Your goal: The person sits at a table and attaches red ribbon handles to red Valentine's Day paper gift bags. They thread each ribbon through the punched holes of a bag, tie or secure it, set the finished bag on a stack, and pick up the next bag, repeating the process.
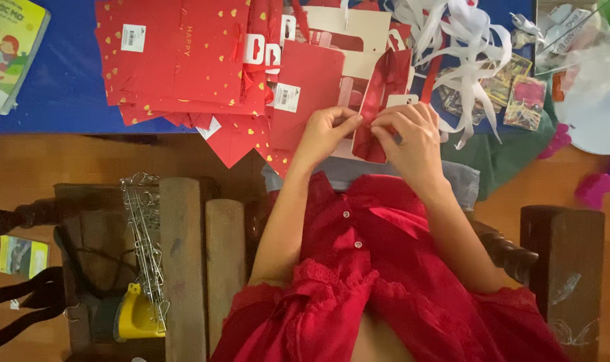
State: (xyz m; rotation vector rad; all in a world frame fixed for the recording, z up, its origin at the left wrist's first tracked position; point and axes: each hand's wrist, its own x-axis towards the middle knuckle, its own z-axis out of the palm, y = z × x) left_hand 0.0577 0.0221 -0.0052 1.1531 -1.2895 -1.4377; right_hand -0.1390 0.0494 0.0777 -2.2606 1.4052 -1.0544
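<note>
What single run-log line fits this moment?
left hand: pinching red paper piece | right hand: pinching same piece | behind: red gift bags, white ribbons

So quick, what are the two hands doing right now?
Left hand: closed, pinching the left edge of the folded red paper piece.
Right hand: closed, fingers pinching the same red paper piece.

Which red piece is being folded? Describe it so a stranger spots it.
Find the blue table top strewn with red paper bags. At its near edge, the left hand and right hand pinch a narrow folded red paper piece, plain, without gold hearts.
</note>
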